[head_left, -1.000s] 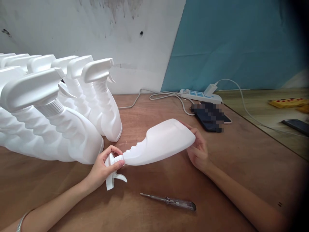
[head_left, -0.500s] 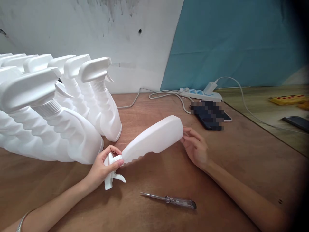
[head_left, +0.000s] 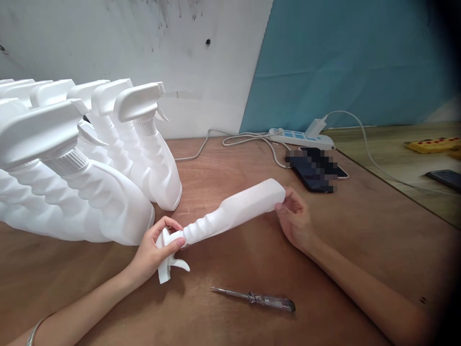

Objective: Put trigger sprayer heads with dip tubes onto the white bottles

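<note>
A white plastic spray bottle (head_left: 237, 209) is held lengthwise above the table, its base tilted up to the right. My left hand (head_left: 154, 247) pinches the collar of its trigger sprayer head (head_left: 166, 262), whose lever points down and right. At the other end, my right hand (head_left: 296, 218) has its fingers and thumb closed round the base of the bottle; some of those fingertips are hidden behind it. Below the bottle lies a screwdriver (head_left: 257, 298) with a clear handle, touched by neither hand.
Several white spray bottles (head_left: 118, 197) stand in rows on the left of the wooden table (head_left: 144, 315). Toward the back right are dark phones (head_left: 315, 170), a power strip (head_left: 300, 139) and a white cable (head_left: 248, 140). A wall and a blue cloth rise behind.
The bottle body has turned about its long axis, so its ridged neck side now faces up. My right hand has closed on the base, while my left stays at the collar.
</note>
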Demonstrator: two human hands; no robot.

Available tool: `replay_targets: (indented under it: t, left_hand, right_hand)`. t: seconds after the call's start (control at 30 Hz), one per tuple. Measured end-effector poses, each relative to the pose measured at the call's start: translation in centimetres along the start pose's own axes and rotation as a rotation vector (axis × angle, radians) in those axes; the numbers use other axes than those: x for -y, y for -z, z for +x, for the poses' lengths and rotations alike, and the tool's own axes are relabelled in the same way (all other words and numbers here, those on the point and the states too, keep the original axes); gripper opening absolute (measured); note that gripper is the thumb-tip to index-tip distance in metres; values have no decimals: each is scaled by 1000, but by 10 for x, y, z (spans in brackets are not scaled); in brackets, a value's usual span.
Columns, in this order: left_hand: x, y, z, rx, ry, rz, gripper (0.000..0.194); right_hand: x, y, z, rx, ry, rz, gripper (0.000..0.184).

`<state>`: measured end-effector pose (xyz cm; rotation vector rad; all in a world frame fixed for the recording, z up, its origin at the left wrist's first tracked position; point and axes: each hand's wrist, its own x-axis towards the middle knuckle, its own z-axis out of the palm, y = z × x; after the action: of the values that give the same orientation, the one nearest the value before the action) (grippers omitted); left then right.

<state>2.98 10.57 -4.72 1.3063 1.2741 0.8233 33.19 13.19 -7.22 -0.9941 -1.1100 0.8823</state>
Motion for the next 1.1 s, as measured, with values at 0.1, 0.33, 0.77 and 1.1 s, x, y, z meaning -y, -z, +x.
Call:
replay_targets:
  t: [0.1, 0.33, 0.77, 1.1]
  left_hand:
    - [2, 3, 1, 47, -11, 66, 30]
    - [3, -1, 0, -52, 2, -26, 32]
    - [-1, -2, -1, -53, 19, -12, 34]
    - [1, -2, 0, -51, 25, 2, 36]
  right_hand:
    - [0, -1, 0, 36, -49, 81, 21]
    - [3, 0, 0, 104, -163, 143, 18]
    - [5, -1, 1, 74, -93, -5, 21]
    - [5, -2, -1, 147, -177, 134, 17]
